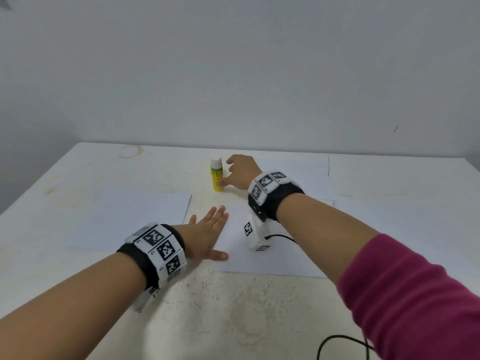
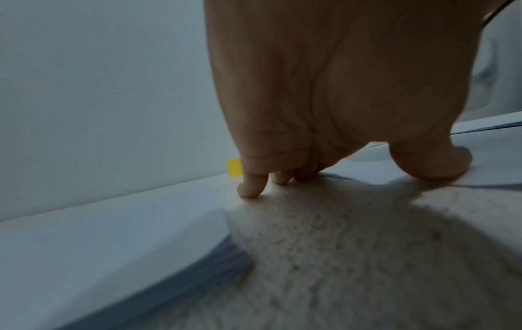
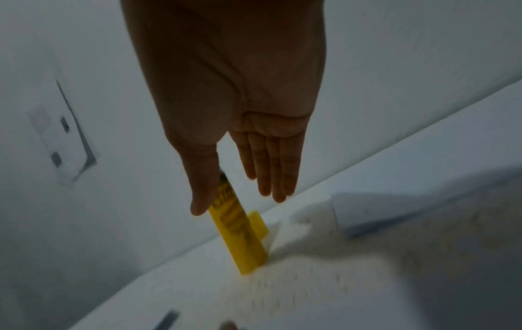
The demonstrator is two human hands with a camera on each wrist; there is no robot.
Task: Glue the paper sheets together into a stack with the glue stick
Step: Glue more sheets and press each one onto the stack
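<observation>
- Table [image 1: 78,178]: white top, worn and speckled, with yellowish stains and a faint ring mark near the far left corner.
- Wall [image 1: 233,61]: plain, pale grey-white, directly behind the far table edge; one small dark mark at right.
- Wall socket plate [image 3: 60,138]: white, visible in the right wrist view.
- Lighting: soft and even; shadows on the table are diffuse.

Plain indoor workspace — bare white wall [image 1: 233,61], worn white table [image 1: 233,307], wall socket [image 3: 60,138]
</observation>
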